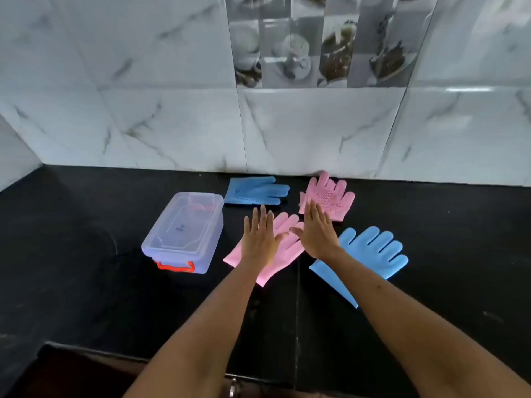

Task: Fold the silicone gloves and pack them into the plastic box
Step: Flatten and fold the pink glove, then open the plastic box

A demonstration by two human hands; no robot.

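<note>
Several silicone gloves lie flat on the black counter (86, 282). A near pink glove (280, 254) lies in the middle, a far pink glove (330, 196) lies by the wall, a far blue glove (255, 191) lies left of it, and a near blue glove (370, 254) lies at the right. My left hand (260, 235) and my right hand (316, 232) are held flat, fingers straight, over the near pink glove, holding nothing. The clear plastic box (184, 231), lid on, with an orange latch, stands left of the gloves.
A marble-tiled wall (287, 130) rises right behind the far gloves. The counter's front edge (94, 350) runs near the bottom of the view. A side wall (14, 156) closes the far left corner.
</note>
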